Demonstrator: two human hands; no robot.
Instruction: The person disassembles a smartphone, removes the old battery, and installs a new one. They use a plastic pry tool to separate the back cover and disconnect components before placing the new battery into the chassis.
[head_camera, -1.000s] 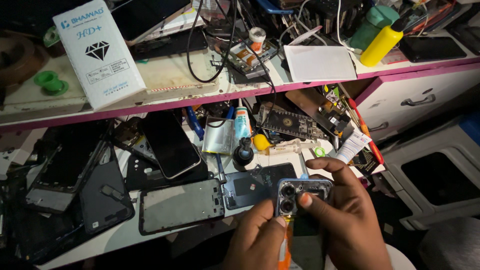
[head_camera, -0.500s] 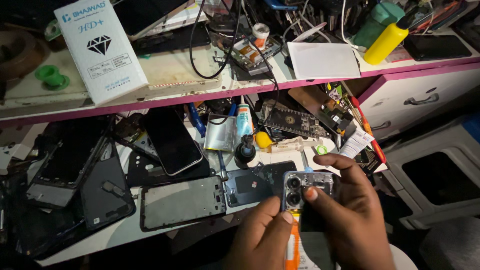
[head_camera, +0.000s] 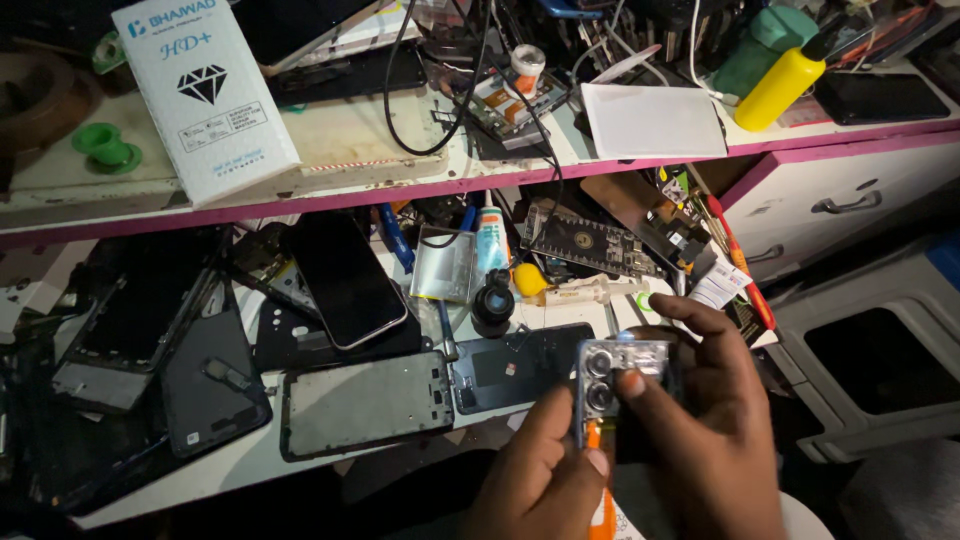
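Since the earlier frames, both hands have carried the dark phone with its silver, two-lens camera block a little to the right and lower, away from the clutter.

On the far left of the white tabletop lies a heap of black phone screens and frames, then a glossy black phone lying face up, a grey phone frame lying flat near the front edge, and a dark opened phone back beside it. A small black round lens stands just behind that back.

The left hand comes up from below, its fingers curled narrowly and pressed against the phone's left edge, with an orange tool next to the thumb. The right hand wraps the phone from the right, its fingers closed round the top and the thumb lying across the camera block.

The phone is held in the air over the tabletop's front edge. Open room lies below and to the right, toward the white drawer unit; parts crowd the tabletop itself.
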